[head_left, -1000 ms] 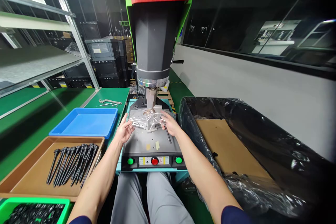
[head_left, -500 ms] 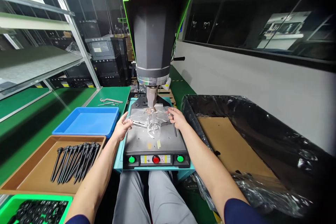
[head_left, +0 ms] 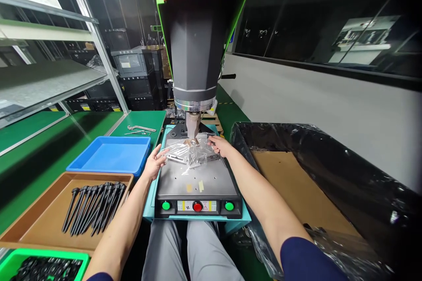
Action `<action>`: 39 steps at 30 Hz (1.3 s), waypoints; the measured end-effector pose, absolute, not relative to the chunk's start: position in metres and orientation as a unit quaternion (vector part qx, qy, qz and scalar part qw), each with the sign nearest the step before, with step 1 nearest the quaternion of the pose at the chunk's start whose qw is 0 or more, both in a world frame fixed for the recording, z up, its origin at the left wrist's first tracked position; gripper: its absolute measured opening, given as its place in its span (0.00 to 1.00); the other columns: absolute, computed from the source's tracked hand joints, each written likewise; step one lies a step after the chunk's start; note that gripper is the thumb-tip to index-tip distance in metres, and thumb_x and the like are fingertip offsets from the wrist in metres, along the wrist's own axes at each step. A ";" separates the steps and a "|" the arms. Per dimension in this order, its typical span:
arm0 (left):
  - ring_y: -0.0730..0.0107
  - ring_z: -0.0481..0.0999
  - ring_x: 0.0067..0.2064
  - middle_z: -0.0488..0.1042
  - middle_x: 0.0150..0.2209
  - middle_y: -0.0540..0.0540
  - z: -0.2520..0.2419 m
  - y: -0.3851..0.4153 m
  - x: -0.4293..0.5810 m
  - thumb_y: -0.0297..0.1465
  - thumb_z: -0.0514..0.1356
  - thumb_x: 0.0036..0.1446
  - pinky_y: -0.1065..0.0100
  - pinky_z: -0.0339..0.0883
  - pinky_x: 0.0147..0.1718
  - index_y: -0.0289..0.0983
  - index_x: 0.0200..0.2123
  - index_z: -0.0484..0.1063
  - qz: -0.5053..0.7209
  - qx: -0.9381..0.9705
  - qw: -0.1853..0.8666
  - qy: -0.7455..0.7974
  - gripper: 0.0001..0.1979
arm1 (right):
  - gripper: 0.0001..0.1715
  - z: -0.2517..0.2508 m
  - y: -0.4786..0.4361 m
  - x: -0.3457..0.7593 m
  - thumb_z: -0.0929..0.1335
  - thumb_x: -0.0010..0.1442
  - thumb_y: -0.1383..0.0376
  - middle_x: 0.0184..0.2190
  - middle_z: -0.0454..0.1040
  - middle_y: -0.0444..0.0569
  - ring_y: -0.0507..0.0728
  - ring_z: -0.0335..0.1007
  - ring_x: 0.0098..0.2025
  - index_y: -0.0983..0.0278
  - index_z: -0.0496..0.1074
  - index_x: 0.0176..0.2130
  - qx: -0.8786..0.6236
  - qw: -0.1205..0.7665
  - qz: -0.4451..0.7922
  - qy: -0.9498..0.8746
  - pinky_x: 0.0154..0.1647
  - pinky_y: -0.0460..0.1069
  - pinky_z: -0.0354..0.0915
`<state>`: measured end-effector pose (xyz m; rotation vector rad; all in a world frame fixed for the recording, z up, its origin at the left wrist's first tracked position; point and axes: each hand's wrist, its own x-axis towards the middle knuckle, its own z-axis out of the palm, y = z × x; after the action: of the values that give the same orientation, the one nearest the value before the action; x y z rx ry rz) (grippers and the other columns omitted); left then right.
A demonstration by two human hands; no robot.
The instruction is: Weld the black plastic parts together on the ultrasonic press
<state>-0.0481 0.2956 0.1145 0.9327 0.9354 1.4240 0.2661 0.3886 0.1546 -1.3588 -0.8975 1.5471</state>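
My left hand is open, its fingers spread at the left edge of a crumpled clear plastic sheet. The plastic lies over the fixture on the machine's grey base plate, right under the metal welding horn. At the plastic's right side, my right hand has its fingers curled around a thin dark rod, mostly hidden below the hand. Slotted metal bars show at the plastic's front edge.
Black rods lie in a brown tray. Beside it are a blue tray and a green bin of black parts. Wrenches rest behind. Two green buttons and a red button front the base. A plastic-lined box stands right.
My left fingers have spread away from the plastic. My right hand has turned, so less of the dark rod shows. The plastic has settled flatter, and the view has shifted slightly.
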 end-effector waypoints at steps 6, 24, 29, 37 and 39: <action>0.72 0.77 0.33 0.76 0.47 0.37 0.118 0.288 -0.055 0.30 0.71 0.44 0.72 0.68 0.29 0.38 0.64 0.56 0.575 0.402 0.544 0.460 0.45 | 0.11 0.158 0.366 0.282 0.67 0.63 0.58 0.19 0.65 0.41 0.44 0.46 0.13 0.64 0.65 0.37 -0.583 0.475 0.574 -0.323 0.10 0.39 0.40; 0.67 0.73 0.40 0.73 0.41 0.44 0.184 0.102 0.060 0.32 0.67 0.52 0.64 0.70 0.40 0.40 0.46 0.75 0.568 0.625 0.380 0.378 0.16 | 0.29 0.160 0.123 0.207 0.69 0.61 0.67 0.49 0.76 0.51 0.57 0.72 0.51 0.57 0.60 0.59 -0.307 0.606 0.391 -0.622 0.54 0.55 0.68; 0.71 0.71 0.36 0.71 0.37 0.46 0.183 0.093 0.056 0.32 0.68 0.51 0.67 0.68 0.37 0.38 0.41 0.75 0.588 0.603 0.355 0.405 0.13 | 0.33 0.156 0.115 0.199 0.69 0.60 0.69 0.49 0.76 0.51 0.58 0.73 0.52 0.57 0.58 0.61 -0.328 0.590 0.341 -0.655 0.55 0.56 0.69; 0.71 0.71 0.36 0.71 0.36 0.46 0.187 0.079 0.044 0.31 0.67 0.51 0.68 0.68 0.37 0.37 0.36 0.75 0.618 0.567 0.318 0.442 0.09 | 0.30 0.149 0.113 0.182 0.68 0.61 0.66 0.50 0.76 0.53 0.58 0.74 0.50 0.59 0.61 0.61 -0.331 0.553 0.329 -0.691 0.53 0.54 0.70; 0.71 0.71 0.36 0.71 0.36 0.46 0.194 0.075 0.035 0.30 0.67 0.50 0.68 0.68 0.36 0.37 0.36 0.75 0.642 0.551 0.299 0.440 0.09 | 0.21 0.144 0.115 0.181 0.68 0.62 0.62 0.45 0.77 0.52 0.59 0.76 0.46 0.61 0.69 0.55 -0.336 0.514 0.354 -0.705 0.49 0.53 0.71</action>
<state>0.0350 0.0753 0.1940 1.4646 1.1697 1.7061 0.1806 0.1148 0.1442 -0.8067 -1.6943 0.8518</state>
